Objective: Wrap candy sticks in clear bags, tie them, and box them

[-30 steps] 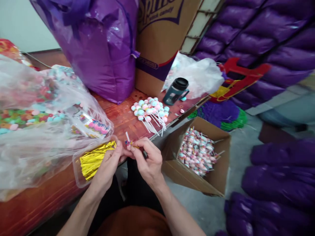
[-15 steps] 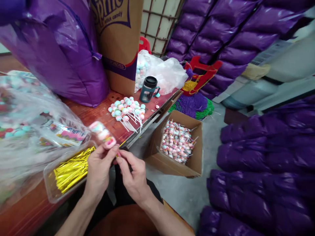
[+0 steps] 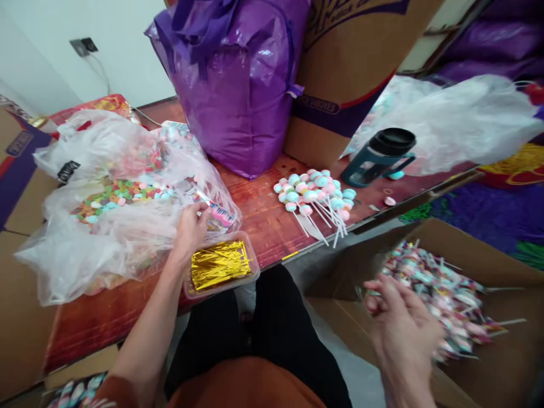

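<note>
My left hand [image 3: 192, 228] is at a pile of printed clear plastic wrappers [image 3: 223, 215], its fingertips bent and pinching the near edge of one. Just below it stands a clear plastic tub [image 3: 254, 272] of gold twist ties [image 3: 221, 263]. My right hand [image 3: 402, 320] hovers over the cardboard box [image 3: 340, 323], blurred, with fingers loosely curled and nothing visible in them. Inside that box lie many wrapped marshmallow lollipops [image 3: 450, 306]. Bare pink and blue marshmallow sticks [image 3: 314, 192] lie heaped on the red-brown table [image 3: 263, 226].
Thin plastic bags [image 3: 97, 249] of coloured sweets cover the table's left side. Behind stand a large purple bag [image 3: 246, 96] and a tall carton [image 3: 327, 107]. A teal mug [image 3: 378, 158] with a black lid is near the right edge, before a white plastic bag [image 3: 459, 124].
My hands have parted: the left went to the wrappers, the right to the box. The wrapped marshmallow stick they held is no longer in them. The view has swung left.
</note>
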`<move>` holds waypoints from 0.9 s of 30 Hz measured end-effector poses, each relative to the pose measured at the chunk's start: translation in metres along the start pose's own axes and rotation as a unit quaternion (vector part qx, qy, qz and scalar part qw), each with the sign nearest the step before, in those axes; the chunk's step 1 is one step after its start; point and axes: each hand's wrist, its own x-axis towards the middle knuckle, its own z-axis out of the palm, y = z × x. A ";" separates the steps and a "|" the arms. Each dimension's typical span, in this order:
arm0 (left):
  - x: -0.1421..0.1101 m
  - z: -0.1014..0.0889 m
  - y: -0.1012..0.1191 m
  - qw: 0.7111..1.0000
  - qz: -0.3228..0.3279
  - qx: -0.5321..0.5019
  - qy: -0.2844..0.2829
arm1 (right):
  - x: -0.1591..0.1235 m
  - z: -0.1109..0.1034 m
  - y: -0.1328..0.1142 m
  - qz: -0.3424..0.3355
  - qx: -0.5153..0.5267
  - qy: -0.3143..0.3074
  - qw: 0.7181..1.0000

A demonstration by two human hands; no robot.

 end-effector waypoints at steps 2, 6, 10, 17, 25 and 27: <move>0.018 0.003 -0.009 0.994 -0.024 0.108 -0.003 | -0.020 0.023 0.002 -0.024 -0.026 -0.059 0.998; 0.036 0.013 -0.011 0.980 -0.078 0.184 -0.025 | -0.056 0.065 0.003 -0.074 -0.105 -0.160 0.979; 0.041 0.014 -0.016 0.982 -0.088 0.158 -0.044 | -0.071 0.078 0.006 -0.102 -0.149 -0.238 0.954; 0.048 0.012 -0.031 0.984 -0.073 0.146 0.076 | -0.076 0.076 0.019 -0.132 -0.185 -0.285 0.931; 0.065 0.011 -0.043 0.993 -0.088 0.062 0.055 | -0.085 0.086 0.018 -0.135 -0.201 -0.322 0.915; 0.065 0.008 -0.040 0.993 -0.090 0.040 0.066 | -0.088 0.089 0.015 -0.137 -0.197 -0.330 0.913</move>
